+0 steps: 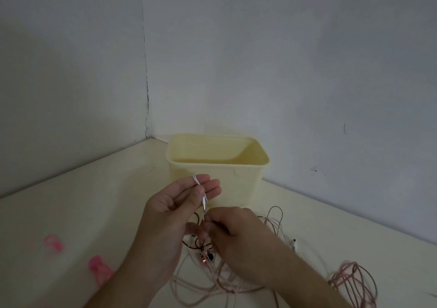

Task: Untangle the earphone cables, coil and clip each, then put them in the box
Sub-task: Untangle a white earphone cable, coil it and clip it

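Two hands of mine are raised over the worktop (71,208), just in front of the box (217,165). My left hand (179,203) is turned palm up, its fingers (208,187) nearly straight and pointing toward the box, with a white cable (197,181) looped over the fingertips. My thumb lies across that cable and pins it against the fingers, so the left hand is grasping it. The cable's metal plug (204,204) hangs down from that grip, pointing at my right hand (236,234).

My right hand sits lower and nearer to me, back of the hand up, forearm coming in from the lower right. Its fingertips are bunched together and pinch the cable just below the plug, so these fingers are grasping too.

Beneath both hands a tangle of pinkish cables (212,281) lies spread on the worktop, with a darker brown strand mixed in and a small earpiece with a red spot (203,261) near the middle. One loop of cable (275,220) stands up to the right of my right hand. A white earbud (294,243) lies farther right, and a coil of pink cable (352,281) lies beyond it near the lower right corner.

The pale yellow box stands upright in the corner where the walls meet. What shows of its inside is bare wall; its floor is hidden from me.

Two pink clips (99,268) lie on the worktop at the left, well apart from the cables.
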